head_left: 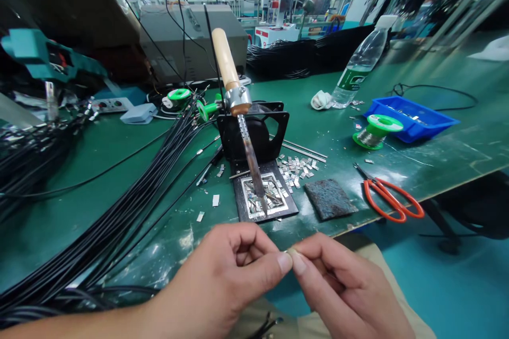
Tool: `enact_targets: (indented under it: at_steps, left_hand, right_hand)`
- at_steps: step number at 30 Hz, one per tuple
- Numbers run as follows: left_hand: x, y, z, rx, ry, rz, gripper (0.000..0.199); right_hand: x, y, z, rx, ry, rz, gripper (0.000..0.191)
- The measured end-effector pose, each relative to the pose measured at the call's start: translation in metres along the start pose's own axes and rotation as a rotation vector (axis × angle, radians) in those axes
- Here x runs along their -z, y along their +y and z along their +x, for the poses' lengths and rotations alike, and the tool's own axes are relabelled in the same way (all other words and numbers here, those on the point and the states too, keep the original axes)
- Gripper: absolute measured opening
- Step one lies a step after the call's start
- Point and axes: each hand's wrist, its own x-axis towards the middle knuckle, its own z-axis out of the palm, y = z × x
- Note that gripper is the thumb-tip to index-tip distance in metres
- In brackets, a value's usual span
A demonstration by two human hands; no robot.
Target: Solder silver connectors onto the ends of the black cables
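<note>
My left hand (234, 275) and my right hand (342, 280) meet at the fingertips near the table's front edge. Both are closed in a pinch on a tiny pale piece (287, 252), mostly covered by the fingers, so its kind does not show. Just beyond them, a soldering iron (249, 153) with a wooden handle leans tip-down over a dark plate (292, 206) with a framed patch of small metal pieces. More small metal tabs (296, 169) lie loose beside the plate. Ends of black cable (265, 328) show low by my lap.
A black fan (254, 135) stands behind the iron. Black cables (135, 206) fill the left. To the right are a dark abrasive pad (330, 198), red-handled scissors (392, 198), a solder spool (376, 131), a blue tray (421, 124) and a water bottle (360, 66).
</note>
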Motion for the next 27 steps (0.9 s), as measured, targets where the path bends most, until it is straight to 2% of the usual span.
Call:
enact_targets:
  at_steps: [4, 8, 13, 16, 21, 27]
  left_hand:
    - [-0.001, 0.001, 0.0, -0.011, 0.022, 0.032, 0.039]
    - [-0.002, -0.001, 0.0, -0.029, 0.022, 0.028, 0.04]
    - [0.0, -0.001, 0.0, -0.044, 0.039, 0.015, 0.033]
    - [0.001, 0.003, 0.001, -0.025, 0.046, -0.054, 0.027]
    - [0.003, 0.006, 0.002, 0.036, 0.079, -0.153, 0.023]
    - [0.006, 0.007, 0.005, 0.056, 0.095, -0.227, 0.021]
  right_hand:
    - [-0.002, -0.003, -0.001, -0.073, -0.028, 0.051, 0.048]
    - [-0.003, -0.005, -0.001, -0.084, -0.019, 0.071, 0.048]
    - [-0.006, -0.011, 0.006, -0.107, -0.016, 0.123, 0.048]
    - [-0.006, -0.013, 0.014, -0.068, -0.013, 0.125, 0.045]
    - [-0.008, -0.006, 0.028, 0.05, -0.092, 0.12, 0.042]
    - [-0.012, -0.012, 0.034, -0.009, -0.085, 0.122, 0.041]
